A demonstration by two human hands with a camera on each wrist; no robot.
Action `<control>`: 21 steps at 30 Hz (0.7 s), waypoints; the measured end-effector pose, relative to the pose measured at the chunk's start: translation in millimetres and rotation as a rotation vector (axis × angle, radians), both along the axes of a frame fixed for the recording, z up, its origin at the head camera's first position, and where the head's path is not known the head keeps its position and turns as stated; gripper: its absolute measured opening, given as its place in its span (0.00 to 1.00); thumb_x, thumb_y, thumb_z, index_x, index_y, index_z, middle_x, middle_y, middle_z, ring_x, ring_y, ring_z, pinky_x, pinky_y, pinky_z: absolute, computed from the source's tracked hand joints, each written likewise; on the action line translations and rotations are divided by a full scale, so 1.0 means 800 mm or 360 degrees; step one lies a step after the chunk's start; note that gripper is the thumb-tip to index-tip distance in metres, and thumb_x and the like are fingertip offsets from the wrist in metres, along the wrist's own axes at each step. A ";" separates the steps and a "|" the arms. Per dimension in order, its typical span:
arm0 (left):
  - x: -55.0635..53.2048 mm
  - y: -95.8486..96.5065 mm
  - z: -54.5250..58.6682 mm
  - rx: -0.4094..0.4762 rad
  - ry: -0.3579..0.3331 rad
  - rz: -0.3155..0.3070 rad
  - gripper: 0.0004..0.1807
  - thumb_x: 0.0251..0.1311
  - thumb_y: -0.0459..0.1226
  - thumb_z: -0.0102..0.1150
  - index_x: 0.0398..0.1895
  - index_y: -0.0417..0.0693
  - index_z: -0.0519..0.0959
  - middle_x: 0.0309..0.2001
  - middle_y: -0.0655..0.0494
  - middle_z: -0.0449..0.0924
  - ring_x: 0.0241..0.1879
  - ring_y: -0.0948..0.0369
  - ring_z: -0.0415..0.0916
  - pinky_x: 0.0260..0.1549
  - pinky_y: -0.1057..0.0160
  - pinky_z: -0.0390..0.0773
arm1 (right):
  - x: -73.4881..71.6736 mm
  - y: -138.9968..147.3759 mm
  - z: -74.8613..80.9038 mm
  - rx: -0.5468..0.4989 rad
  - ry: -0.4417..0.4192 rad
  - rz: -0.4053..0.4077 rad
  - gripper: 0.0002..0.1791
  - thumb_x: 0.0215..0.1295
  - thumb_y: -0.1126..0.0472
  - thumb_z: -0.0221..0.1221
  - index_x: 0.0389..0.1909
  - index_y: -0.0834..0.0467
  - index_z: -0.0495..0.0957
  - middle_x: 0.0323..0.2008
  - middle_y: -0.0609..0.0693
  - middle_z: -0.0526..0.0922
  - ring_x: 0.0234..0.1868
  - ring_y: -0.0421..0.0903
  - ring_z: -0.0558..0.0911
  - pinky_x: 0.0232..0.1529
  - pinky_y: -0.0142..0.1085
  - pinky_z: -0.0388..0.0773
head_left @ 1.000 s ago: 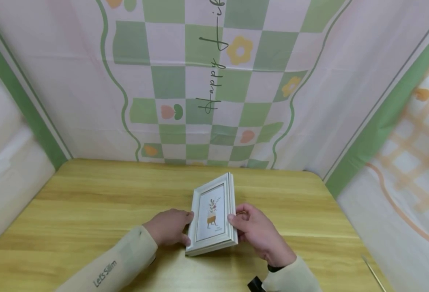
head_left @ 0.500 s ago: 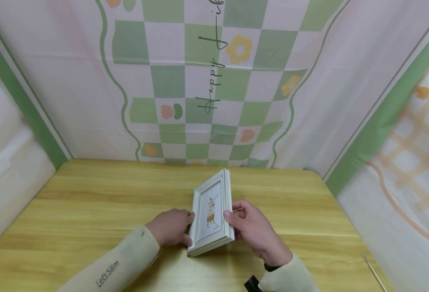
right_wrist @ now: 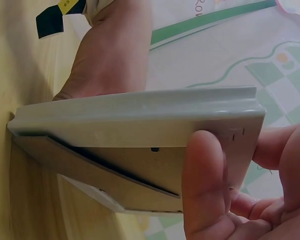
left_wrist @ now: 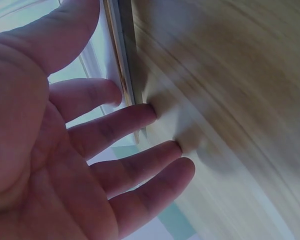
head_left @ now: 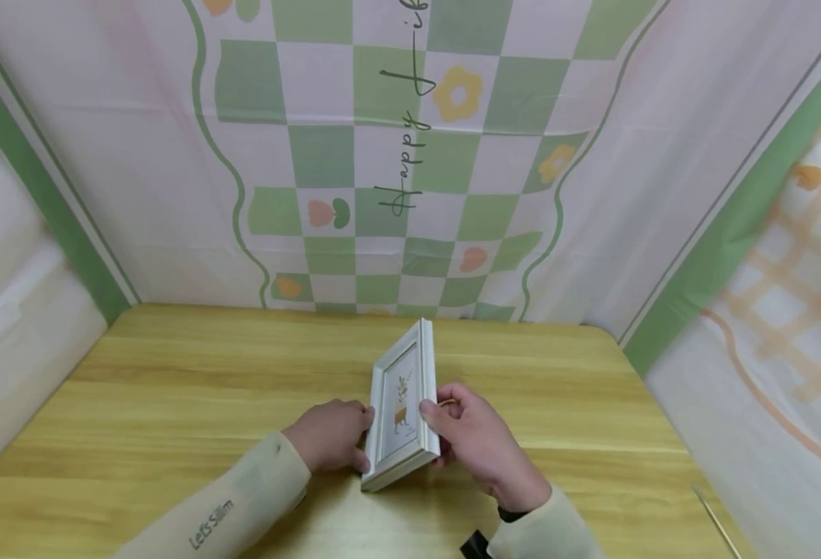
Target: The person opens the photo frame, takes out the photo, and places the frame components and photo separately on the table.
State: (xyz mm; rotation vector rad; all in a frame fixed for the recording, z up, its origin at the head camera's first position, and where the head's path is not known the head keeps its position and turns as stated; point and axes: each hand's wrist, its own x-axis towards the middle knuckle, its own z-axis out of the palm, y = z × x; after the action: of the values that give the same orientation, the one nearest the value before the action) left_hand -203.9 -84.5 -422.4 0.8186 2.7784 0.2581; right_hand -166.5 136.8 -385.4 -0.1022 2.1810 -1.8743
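A white picture frame (head_left: 402, 404) with a plant picture stands tilted on the table, its left edge down and its right side raised. My right hand (head_left: 476, 439) grips that raised edge, thumb on the front and the other fingers behind. From the right wrist view the frame's brown back and its stand leg (right_wrist: 100, 162) show, a finger (right_wrist: 205, 175) lying on the back. At the lower left edge my left hand (head_left: 330, 436) touches the frame with thumb and index. In the left wrist view its fingers (left_wrist: 135, 170) are spread, some fingertips on the tabletop.
The wooden table (head_left: 208, 373) extends around the frame. A thin pale stick (head_left: 718, 524) lies at the right front. Behind the table hangs a checked green and white cloth (head_left: 382, 159), with more patterned cloth (head_left: 788, 326) at the sides.
My right hand has moved left, swinging the frame's right side up and leftward so it stands steeper. The left hand has shifted slightly right with the lower edge.
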 end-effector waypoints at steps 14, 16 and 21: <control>0.004 0.005 -0.007 0.0008 0.0063 -0.0009 0.47 0.46 0.57 0.74 0.65 0.38 0.74 0.45 0.46 0.78 0.38 0.50 0.75 0.36 0.50 0.79 | -0.001 -0.014 0.001 -0.0015 0.0045 -0.0007 0.22 0.71 0.55 0.61 0.54 0.67 0.71 0.35 0.60 0.81 0.25 0.53 0.82 0.22 0.47 0.80; 0.005 0.005 -0.007 0.0018 0.0076 -0.0013 0.46 0.46 0.56 0.75 0.65 0.37 0.75 0.44 0.47 0.77 0.37 0.50 0.75 0.36 0.50 0.79 | -0.001 -0.017 0.002 -0.0015 0.0045 -0.0012 0.22 0.71 0.55 0.61 0.54 0.67 0.71 0.35 0.59 0.81 0.24 0.53 0.82 0.22 0.47 0.81; 0.006 0.006 -0.006 0.0034 0.0107 -0.0016 0.46 0.44 0.55 0.76 0.63 0.37 0.76 0.41 0.48 0.76 0.35 0.51 0.74 0.33 0.51 0.79 | -0.001 -0.024 0.005 -0.0008 0.0051 -0.0025 0.22 0.71 0.55 0.61 0.53 0.67 0.71 0.34 0.59 0.79 0.24 0.53 0.81 0.23 0.48 0.81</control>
State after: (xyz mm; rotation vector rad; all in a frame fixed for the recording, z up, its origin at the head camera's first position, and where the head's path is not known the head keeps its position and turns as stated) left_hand -199.3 -79.7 -427.6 0.8620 2.8376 0.2640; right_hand -167.0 117.7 -381.4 -0.1170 2.2044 -1.8990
